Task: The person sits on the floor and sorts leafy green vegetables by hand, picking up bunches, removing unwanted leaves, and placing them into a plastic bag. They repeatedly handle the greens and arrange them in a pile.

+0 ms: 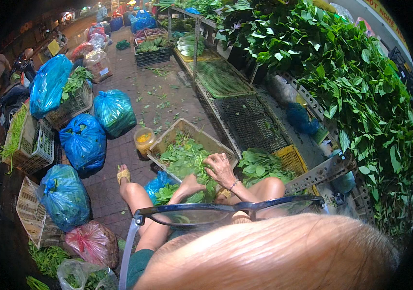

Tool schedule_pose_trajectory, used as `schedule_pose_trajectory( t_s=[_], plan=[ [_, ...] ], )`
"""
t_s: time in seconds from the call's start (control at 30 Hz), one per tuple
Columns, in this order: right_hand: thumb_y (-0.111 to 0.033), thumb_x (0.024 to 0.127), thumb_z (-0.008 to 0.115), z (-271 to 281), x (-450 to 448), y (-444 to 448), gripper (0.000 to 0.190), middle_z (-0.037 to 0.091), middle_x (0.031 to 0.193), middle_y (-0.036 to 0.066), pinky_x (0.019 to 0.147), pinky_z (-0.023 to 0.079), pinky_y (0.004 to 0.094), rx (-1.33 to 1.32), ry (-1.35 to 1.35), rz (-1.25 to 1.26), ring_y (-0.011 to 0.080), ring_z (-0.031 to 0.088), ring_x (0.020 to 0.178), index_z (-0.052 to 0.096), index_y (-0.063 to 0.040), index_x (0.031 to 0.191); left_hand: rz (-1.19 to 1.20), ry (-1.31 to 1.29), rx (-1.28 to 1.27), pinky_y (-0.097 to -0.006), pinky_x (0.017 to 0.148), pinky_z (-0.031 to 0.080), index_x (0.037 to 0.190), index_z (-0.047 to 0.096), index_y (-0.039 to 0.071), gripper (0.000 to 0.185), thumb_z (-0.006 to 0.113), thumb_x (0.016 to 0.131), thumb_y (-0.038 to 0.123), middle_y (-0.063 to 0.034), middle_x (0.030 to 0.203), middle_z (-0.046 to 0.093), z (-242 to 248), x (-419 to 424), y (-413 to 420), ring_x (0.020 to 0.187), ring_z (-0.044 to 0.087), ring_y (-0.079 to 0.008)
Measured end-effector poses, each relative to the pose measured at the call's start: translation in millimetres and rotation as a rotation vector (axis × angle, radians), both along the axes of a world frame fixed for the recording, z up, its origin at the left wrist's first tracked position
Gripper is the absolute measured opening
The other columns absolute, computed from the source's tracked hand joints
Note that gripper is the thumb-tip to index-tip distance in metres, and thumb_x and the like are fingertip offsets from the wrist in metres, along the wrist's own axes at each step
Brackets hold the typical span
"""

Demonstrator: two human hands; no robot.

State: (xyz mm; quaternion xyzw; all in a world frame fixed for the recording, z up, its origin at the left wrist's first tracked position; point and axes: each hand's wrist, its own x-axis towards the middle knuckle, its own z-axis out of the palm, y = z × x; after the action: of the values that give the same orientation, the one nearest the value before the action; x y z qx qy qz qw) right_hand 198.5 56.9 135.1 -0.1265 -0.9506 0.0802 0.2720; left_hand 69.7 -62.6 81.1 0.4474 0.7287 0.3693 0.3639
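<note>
In front of me stands a pale plastic crate [209, 135] with loose green leaves [188, 156] in it. My left hand [191, 185] is at the crate's near edge, over leafy greens; whether its fingers grip any of them is not clear. Above the crate's near right part is my right hand [221, 168], its fingers bent down at the leaves, with a bracelet on the wrist. What lies under its fingertips is hidden. A blue plastic bag [159, 183] and more greens lie between my legs. To the right, a heap of leafy greens [260, 165] rests by a yellow crate [293, 159].
Tied blue bags [83, 141] and crates of greens stand on the left. A plastic tub [144, 139] with yellow contents is beside the pale crate. A metal rack [217, 108] with mesh trays runs along the right, below a large mass of leaves [322, 54].
</note>
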Motion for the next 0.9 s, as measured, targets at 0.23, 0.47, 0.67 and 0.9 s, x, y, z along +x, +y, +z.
schedule_pose_trajectory(
  t_s=[0.23, 0.47, 0.67, 0.9],
  plan=[
    [-0.020, 0.074, 0.068, -3.4, 4.1, -7.2, 0.029, 0.052, 0.115, 0.006, 0.090, 0.040, 0.0440, 0.059, -0.047, 0.115, 0.0321, 0.043, 0.112, 0.061, -0.017, 0.101, -0.022, -0.055, -0.008, -0.0375, 0.075, 0.050, 0.100, 0.062, -0.004, 0.055, 0.073, 0.059, 0.031, -0.0224, 0.089, 0.066, -6.7, -2.3, 1.4, 0.082, 0.064, -0.0309],
    [-0.025, 0.079, 0.065, 5.1, 4.1, -5.4, 0.048, 0.047, 0.119, 0.015, 0.095, 0.037, 0.0441, -0.281, 0.132, 0.036, 0.0339, 0.045, 0.111, 0.048, -0.009, 0.121, 0.005, -0.084, 0.010, -0.0352, 0.078, 0.050, 0.102, 0.062, -0.002, 0.053, 0.074, 0.058, 0.026, -0.0185, 0.093, 0.066, -3.7, -3.8, 1.0, 0.086, 0.063, -0.0284],
    [-0.032, 0.081, 0.064, 1.0, 4.6, -2.2, 0.058, 0.049, 0.116, 0.017, 0.099, 0.034, 0.0429, -0.637, 0.111, -0.077, 0.0333, 0.046, 0.113, 0.041, -0.005, 0.126, -0.015, -0.238, 0.119, -0.0346, 0.083, 0.048, 0.114, 0.057, -0.001, 0.062, 0.075, 0.059, 0.023, -0.0177, 0.105, 0.063, -15.6, -7.8, 4.7, 0.093, 0.061, -0.0270],
    [-0.041, 0.079, 0.066, -24.9, 9.7, 14.2, 0.069, 0.049, 0.120, 0.019, 0.098, 0.034, 0.0430, -0.582, 0.081, -0.163, 0.0333, 0.046, 0.113, 0.039, -0.004, 0.130, -0.100, -0.316, 0.098, -0.0328, 0.082, 0.047, 0.117, 0.056, 0.000, 0.064, 0.077, 0.061, 0.022, -0.0121, 0.107, 0.063, -13.0, -7.8, 0.2, 0.093, 0.059, -0.0211]
  ],
)
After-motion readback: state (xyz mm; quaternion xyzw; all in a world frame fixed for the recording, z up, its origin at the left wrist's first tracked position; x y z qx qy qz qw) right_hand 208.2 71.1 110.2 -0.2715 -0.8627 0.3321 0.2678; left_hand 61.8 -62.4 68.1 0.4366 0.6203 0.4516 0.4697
